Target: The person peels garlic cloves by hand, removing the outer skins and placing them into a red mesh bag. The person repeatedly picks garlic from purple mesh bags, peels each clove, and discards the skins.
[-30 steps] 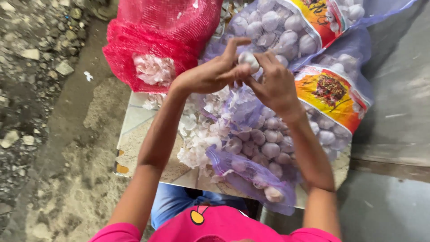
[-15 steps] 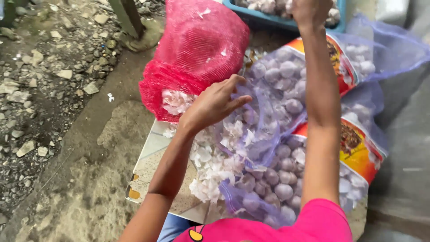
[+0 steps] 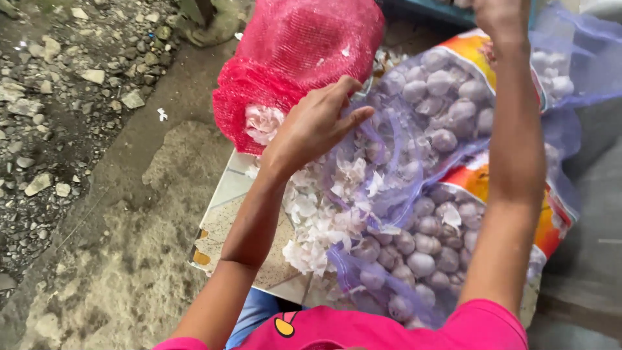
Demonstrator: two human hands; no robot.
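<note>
Ground (image 3: pixel 84 214): bare packed earth and loose stones, well off beyond my left fingers.

Counter (image 3: pixel 223 214): a patterned board across my lap, carrying everything below my fingers.

Mesh sacks (image 3: pixel 447 116): pale purple netting with orange printed labels, packed with whole garlic bulbs (image 3: pixel 421 262). One lies under my left fingertips, another nearer my body with its mouth open.

Red net bag (image 3: pixel 291 58): just beyond and left of my left fingers, slumped on the counter's far edge, papery white skins showing at its open mouth.

Loose skins (image 3: pixel 324 227): a white drift below my left wrist, between the counter's bare part and the open purple sack.

Blue tray (image 3: pixel 447 10): only a strip shows at the top edge, beside my right hand.

Left hand (image 3: pixel 314 126): fingers (image 3: pixel 343 91) spread and slightly curled, resting on the purple mesh, gripping nothing.

Right hand (image 3: pixel 502 16): stretched far forward toward the tray, its fingers cut off by the frame; whether they hold a bulb I cannot tell.

Step, as I judge it: a cleaned bulb going to the tray while the left hand steadies the sack. Next calls for drawing the right arm back and picking a fresh bulb from the open sack.
</note>
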